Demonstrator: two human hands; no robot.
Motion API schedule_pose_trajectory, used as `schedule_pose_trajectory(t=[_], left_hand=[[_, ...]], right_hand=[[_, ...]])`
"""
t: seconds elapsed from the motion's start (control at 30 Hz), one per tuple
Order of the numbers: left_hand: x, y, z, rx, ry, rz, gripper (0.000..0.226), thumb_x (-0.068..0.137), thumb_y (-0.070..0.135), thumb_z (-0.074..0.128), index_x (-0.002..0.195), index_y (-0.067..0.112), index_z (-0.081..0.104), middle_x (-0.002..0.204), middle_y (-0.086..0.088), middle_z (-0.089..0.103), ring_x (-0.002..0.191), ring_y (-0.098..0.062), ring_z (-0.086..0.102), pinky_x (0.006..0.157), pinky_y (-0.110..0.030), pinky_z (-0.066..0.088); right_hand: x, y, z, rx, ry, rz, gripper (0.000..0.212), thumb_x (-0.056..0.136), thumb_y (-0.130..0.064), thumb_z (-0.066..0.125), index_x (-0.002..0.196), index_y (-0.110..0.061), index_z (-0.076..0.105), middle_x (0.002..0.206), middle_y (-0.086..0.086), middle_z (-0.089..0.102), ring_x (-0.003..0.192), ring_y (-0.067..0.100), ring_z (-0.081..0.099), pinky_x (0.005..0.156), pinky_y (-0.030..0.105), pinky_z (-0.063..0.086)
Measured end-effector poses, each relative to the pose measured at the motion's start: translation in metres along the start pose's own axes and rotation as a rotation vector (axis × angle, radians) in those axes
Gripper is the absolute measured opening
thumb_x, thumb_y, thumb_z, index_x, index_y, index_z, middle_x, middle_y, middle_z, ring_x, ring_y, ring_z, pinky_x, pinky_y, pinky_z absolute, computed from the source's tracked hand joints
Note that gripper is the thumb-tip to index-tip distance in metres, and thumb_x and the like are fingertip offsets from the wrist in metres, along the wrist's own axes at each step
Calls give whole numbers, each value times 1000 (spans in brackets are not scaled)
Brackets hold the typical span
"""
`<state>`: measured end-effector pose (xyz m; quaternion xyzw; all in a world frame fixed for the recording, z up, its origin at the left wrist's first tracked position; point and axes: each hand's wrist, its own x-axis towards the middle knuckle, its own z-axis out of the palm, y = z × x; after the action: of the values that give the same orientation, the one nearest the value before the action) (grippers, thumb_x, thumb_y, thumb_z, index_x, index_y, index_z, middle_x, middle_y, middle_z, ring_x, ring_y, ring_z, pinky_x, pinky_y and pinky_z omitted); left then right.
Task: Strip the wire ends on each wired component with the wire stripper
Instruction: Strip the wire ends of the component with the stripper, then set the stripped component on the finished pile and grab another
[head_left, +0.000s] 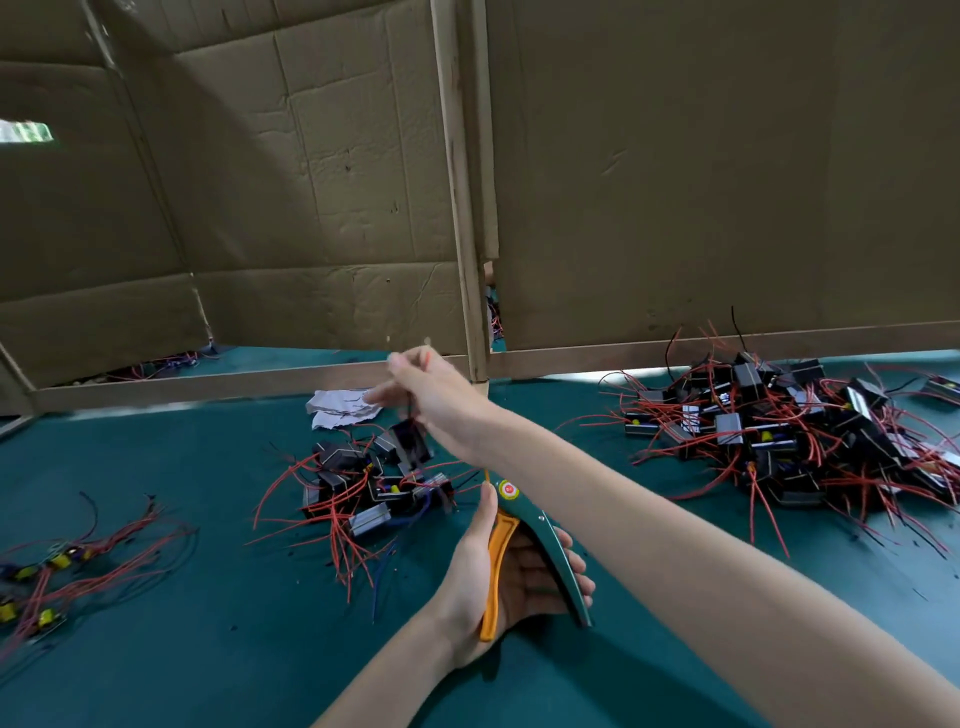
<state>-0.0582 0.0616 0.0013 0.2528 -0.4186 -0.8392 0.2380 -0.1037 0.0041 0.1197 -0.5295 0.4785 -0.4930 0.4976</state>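
The left hand (498, 571) grips the wire stripper (540, 540), handles spread. The right hand (426, 384), blurred, pinches a wire; its component (408, 441) hangs above the middle pile (363, 488). Larger pile (779, 431) right, paper scrap (340, 408) behind. Green table (208, 649), cardboard walls (675, 182).

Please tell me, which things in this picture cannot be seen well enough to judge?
Head view, the only one:
Right hand: motion blur; how its fingers hold the black component hanging below is unclear.
Wire stripper in the left hand: its tip is hidden behind the right forearm.
Right pile: wire ends too small to tell stripped or not.
Yellow parts at left: cut off by the frame edge.
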Motion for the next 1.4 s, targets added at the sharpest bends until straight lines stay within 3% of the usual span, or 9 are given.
schedule_pose_trajectory(t=[0.13, 0.23, 0.4, 0.5, 0.67, 0.8, 0.97, 1.17, 1.4], left_hand=[[1, -1, -2, -18, 2, -4, 91, 84, 75, 24, 92, -8, 61, 82, -27, 64, 76, -39, 67, 75, -46, 55], [1, -1, 0, -20, 9, -5, 88, 84, 74, 26, 89, -7, 61, 83, -27, 64, 77, -40, 66, 74, -46, 55], [1, 0, 0, 6, 21, -8, 87, 86, 73, 25, 93, -7, 61, 86, -28, 63, 80, -41, 66, 72, -45, 56], [2, 0, -1, -11, 32, -5, 88, 82, 75, 30, 90, -6, 63, 87, -29, 62, 82, -42, 65, 74, -47, 56], [3, -1, -3, -44, 44, 9, 88, 80, 75, 35, 92, -7, 64, 87, -28, 61, 81, -42, 64, 74, -48, 55], [3, 0, -2, -27, 41, 7, 88, 77, 76, 36, 90, -6, 66, 88, -28, 61, 82, -43, 64, 71, -45, 55], [3, -1, -3, -27, 34, 18, 89, 80, 76, 33, 90, -6, 66, 87, -28, 62, 80, -41, 65, 73, -47, 55], [3, -1, -4, -24, 46, 37, 89, 81, 76, 32, 88, -6, 67, 87, -27, 62, 79, -40, 65, 77, -49, 54], [2, 2, -2, -107, 93, 34, 87, 82, 74, 37, 83, -6, 70, 85, -26, 61, 76, -39, 64, 73, -49, 55]], right_hand=[[3, 14, -6, -580, -123, 77, 77, 93, -44, 58, 147, -7, 18, 145, 9, 35, 122, 23, 45, 95, 32, 37], [-14, 26, -26, -796, -86, -90, 71, 94, -41, 56, 149, -10, 22, 153, 9, 26, 130, 23, 41, 92, 24, 30], [-38, 27, -93, -882, 223, -238, 34, 94, -12, 53, 127, -3, 52, 129, 14, 49, 119, 24, 49, 97, 20, 32], [-44, 31, -151, -1030, 438, -105, 21, 89, -1, 46, 107, -1, 57, 113, 18, 55, 106, 32, 52, 85, 27, 35], [-59, 44, -206, -1374, 407, 305, 22, 87, -9, 50, 68, -11, 39, 76, 6, 46, 82, 29, 49, 64, 31, 38], [-63, 57, -211, -1540, 422, 388, 14, 85, -21, 56, 86, -9, 52, 90, 7, 55, 87, 29, 57, 67, 30, 39], [-59, 77, -210, -1641, 451, 414, 40, 87, -31, 60, 116, -6, 48, 120, 15, 56, 110, 33, 57, 89, 37, 41], [-63, 76, -208, -1446, 708, 217, 30, 79, -14, 58, 106, -6, 49, 113, 15, 56, 112, 37, 42, 92, 44, 34], [-83, 46, -209, -258, 791, 30, 26, 81, -4, 67, 105, 1, 62, 105, 20, 64, 96, 28, 57, 85, 38, 42]])
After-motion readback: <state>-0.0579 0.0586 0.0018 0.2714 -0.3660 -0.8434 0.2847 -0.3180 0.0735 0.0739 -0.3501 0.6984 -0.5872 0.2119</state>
